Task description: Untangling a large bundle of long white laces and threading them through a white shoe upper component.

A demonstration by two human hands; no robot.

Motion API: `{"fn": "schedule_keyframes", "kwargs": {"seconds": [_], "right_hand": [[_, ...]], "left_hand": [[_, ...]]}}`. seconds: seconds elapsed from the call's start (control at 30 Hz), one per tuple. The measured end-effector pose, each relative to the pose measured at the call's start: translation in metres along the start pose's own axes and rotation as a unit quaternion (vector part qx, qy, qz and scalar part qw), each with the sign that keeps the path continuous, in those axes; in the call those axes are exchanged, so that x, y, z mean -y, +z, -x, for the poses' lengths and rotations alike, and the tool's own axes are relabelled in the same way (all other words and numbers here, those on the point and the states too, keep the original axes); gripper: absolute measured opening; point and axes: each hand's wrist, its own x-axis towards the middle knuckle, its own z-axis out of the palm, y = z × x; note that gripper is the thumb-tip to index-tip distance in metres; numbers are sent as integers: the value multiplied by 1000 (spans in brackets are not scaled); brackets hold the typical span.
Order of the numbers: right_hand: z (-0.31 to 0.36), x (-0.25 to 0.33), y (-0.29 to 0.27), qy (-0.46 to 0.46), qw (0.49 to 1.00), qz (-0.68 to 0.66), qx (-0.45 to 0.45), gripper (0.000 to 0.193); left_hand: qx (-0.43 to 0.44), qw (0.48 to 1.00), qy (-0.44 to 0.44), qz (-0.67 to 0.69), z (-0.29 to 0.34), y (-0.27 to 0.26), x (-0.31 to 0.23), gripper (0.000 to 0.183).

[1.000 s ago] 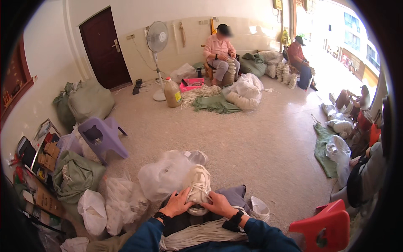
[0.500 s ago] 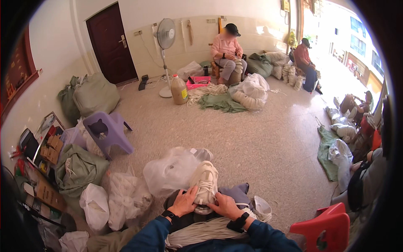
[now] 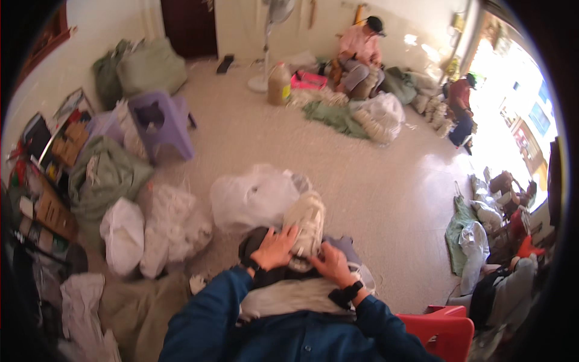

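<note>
A cream sneaker (image 3: 306, 218) with pale laces stands in front of me, its toe pointing away, blurred by motion. My left hand (image 3: 275, 247) grips it along its left side, fingers over the upper. At the shoe's near right edge, my right hand (image 3: 333, 263) has its thumb and fingertips pinched together; what is between them is too blurred to make out. A thick bundle of off-white shoelaces (image 3: 280, 297) lies across my lap, under my wrists. Beyond the sneaker is a translucent white plastic bag (image 3: 253, 196).
White sacks (image 3: 175, 232) and a green sack (image 3: 108, 181) crowd the left, near a purple stool (image 3: 160, 123). A red plastic chair (image 3: 437, 332) stands close on my right. Two people sit at the back among sacks; a standing fan (image 3: 265, 54) is behind a large jug (image 3: 278, 84).
My view has tipped downward and shifted, so the room sits higher in it. My left hand reaches further over the sneaker's upper; my right fingers have curled into a pinch.
</note>
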Motion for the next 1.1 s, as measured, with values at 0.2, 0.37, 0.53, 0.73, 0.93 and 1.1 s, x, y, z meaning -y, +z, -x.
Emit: {"fn": "schedule_keyframes", "kwargs": {"seconds": [0.2, 0.37, 0.53, 0.73, 0.93, 1.1], "right_hand": [[-9, 5, -3, 12, 1000, 26, 4, 37], [-6, 1, 1, 8, 999, 41, 12, 36], [-3, 5, 2, 16, 999, 45, 18, 35], [-4, 6, -2, 59, 995, 51, 60, 31], [-5, 3, 4, 10, 1000, 21, 20, 31], [-5, 2, -2, 52, 998, 26, 30, 29]], "left_hand": [[-45, 999, 8, 14, -5, -3, -1, 78], [-83, 996, -16, -2, 0, 8, -3, 77], [-77, 997, -23, -20, 2, 19, -4, 79], [-111, 993, -31, -11, 2, 20, -6, 78], [-186, 939, 34, 286, 13, -6, 14, 71], [-185, 887, -242, 348, 102, -60, 91, 50]]}}
